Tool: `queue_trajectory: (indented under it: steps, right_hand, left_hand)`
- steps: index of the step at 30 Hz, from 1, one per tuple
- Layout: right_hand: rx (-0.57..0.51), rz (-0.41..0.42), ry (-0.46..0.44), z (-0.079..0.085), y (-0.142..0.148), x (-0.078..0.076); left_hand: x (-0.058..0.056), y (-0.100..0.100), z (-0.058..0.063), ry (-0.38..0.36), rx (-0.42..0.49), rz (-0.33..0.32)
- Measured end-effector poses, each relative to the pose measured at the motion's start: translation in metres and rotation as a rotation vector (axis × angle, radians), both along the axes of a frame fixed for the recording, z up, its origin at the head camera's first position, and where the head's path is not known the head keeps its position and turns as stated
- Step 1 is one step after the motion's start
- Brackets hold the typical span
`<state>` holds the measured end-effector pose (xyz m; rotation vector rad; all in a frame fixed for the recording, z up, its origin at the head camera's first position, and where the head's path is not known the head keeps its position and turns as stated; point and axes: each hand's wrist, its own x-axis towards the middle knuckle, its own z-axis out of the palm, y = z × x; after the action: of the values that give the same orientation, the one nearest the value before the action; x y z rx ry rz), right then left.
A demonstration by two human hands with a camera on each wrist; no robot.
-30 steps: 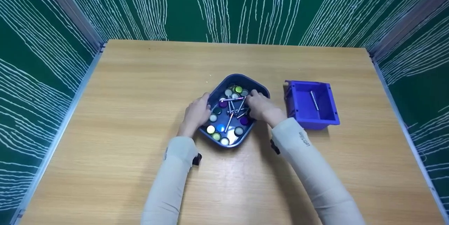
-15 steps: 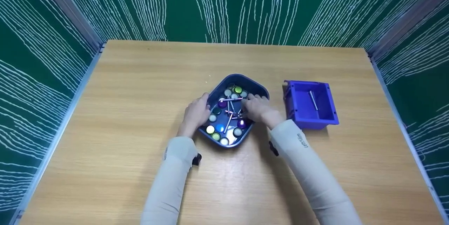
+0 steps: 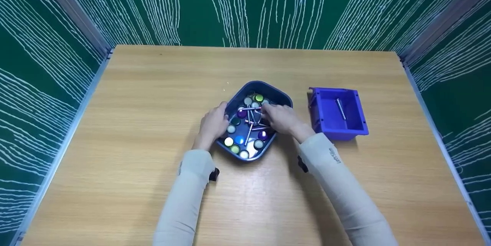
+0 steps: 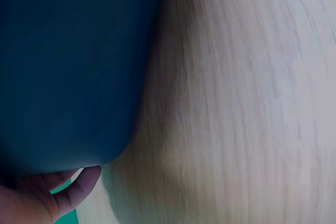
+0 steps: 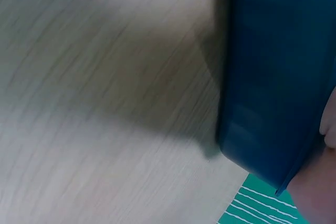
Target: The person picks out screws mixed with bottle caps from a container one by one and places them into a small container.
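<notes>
A dark blue tub with rounded corners [image 3: 273,89] stands on the table. My left hand [image 3: 214,123] grips its left rim; in the left wrist view, the fingers [image 4: 79,190] bend against the tub's outer wall. My right hand [image 3: 283,118] reaches over the right rim, fingers curled down among a heap of silver bolts [image 3: 249,132]. Its fingertips are hidden, so whether they pinch a bolt cannot be told. Around the bolts lie several round bottle caps, among them a blue cap [image 3: 239,139], a purple cap [image 3: 262,135] and a green cap [image 3: 259,98].
A purple-blue box [image 3: 337,134] stands to the right of the tub, with one silver bolt [image 3: 340,109] inside. Both rest on a wooden table [image 3: 126,123]. Green panels with white lines [image 3: 197,8] enclose the far side and both flanks.
My right hand has shifted slightly within the tub, and some bolts and a purple cap beneath it have moved. The left hand keeps its place on the rim.
</notes>
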<state>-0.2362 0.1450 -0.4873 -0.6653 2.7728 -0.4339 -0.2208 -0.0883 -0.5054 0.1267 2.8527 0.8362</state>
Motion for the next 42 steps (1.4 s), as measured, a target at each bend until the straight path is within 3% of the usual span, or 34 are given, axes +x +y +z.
queue_trajectory:
  steps: [15,20,27,33,42]
  right_hand:
    - [-0.233,-0.021,0.085,-0.002,0.004,0.001]
    - [-0.32,-0.006,0.094,0.005,-0.001,0.002]
    - [-0.284,0.015,0.066,0.026,0.002,0.001]
    - [-0.272,-0.026,0.011,0.043,0.013,0.001]
    - [-0.307,0.009,0.171,0.055,0.042,-0.001]
  left_hand:
    - [0.001,0.001,-0.002,0.011,-0.015,0.005]
    - [0.001,0.002,-0.004,0.018,-0.031,0.001]
    - [-0.001,0.001,-0.003,0.015,-0.027,-0.002]
    - [-0.002,0.001,-0.002,0.009,-0.016,-0.008]
    - [0.0,0.0,-0.002,0.016,-0.018,0.0]
